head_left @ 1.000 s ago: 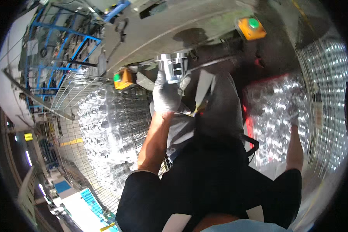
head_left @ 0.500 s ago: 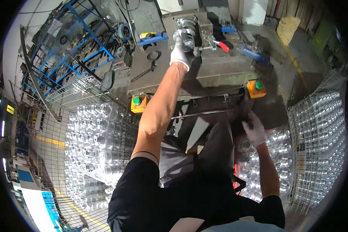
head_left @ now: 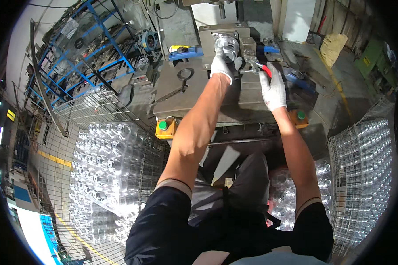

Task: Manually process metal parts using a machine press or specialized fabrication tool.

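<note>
Far left: wire basket (head_left: 53, 176) with shiny metal parts (head_left: 106, 172) packed in it. Next, a yellow button box (head_left: 166, 128) with green top, just under the near edge of the steel table (head_left: 170, 84). Loose ring (head_left: 185, 73) lies flat on the table; keep it out from under the work.

Middle: metal cup (head_left: 227, 44) sits at the steel block (head_left: 206, 44), toward the table's far side. Left hand (head_left: 221, 66), gloved, has fingers and thumb pinching the cup's near end; fingertips partly hidden. I'd push it square and flush against the block, no tilt, and hold steady. Whether it's fully seated, can't tell. A spindle (head_left: 222, 11) hangs beyond; best keep fingers well clear of it.

Right of that: red handle (head_left: 266, 70), with right hand (head_left: 274, 88) at it, gloved. Thumb spread from the fingers, handle end between; can't tell if they press on it. I'd get a full grip and work it smoothly, watching the left fingers. Right-hand button box (head_left: 300, 118) is below, partly behind the right forearm.
</note>
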`<state>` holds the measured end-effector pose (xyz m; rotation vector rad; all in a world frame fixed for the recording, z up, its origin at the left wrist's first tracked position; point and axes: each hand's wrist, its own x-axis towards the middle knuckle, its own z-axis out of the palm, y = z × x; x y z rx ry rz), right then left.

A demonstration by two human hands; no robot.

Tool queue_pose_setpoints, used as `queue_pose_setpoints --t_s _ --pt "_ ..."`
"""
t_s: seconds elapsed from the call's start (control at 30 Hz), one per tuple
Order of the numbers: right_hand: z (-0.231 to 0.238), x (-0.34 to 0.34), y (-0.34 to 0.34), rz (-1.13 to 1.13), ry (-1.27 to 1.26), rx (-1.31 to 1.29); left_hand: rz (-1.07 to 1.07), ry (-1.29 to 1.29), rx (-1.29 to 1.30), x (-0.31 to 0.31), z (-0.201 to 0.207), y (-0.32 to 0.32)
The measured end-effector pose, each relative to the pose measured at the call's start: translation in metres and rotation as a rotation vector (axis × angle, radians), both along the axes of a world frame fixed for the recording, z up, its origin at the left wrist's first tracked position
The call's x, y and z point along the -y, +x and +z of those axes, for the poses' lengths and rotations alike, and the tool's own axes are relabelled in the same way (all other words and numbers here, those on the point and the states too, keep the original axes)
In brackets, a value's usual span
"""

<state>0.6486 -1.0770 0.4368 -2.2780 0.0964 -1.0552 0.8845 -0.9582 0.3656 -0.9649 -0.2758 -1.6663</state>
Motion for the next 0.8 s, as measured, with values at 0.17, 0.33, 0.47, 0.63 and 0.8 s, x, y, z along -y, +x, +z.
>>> queue_pose_setpoints --t_s 0.17,0.33,0.47,0.63,0.8 --pt "0.013 -0.013 0.028 -0.005 0.06 0.06 -0.153 0.214 -0.302 -0.001 -0.039 0.068" --pt "0.019 -0.004 0.063 0.008 0.158 0.125 0.083 0.411 -0.214 -0.025 -0.028 0.077" --pt "0.014 0.051 0.086 -0.153 0.305 -0.059 0.611 0.855 0.177 0.002 0.01 -0.011" --pt "0.02 0.063 0.125 -0.278 0.128 -0.289 1.365 2.007 1.002 -0.021 0.113 -0.1" --pt "0.012 0.037 0.029 -0.15 -0.591 -0.196 2.075 1.811 1.746 -0.11 0.081 -0.166"
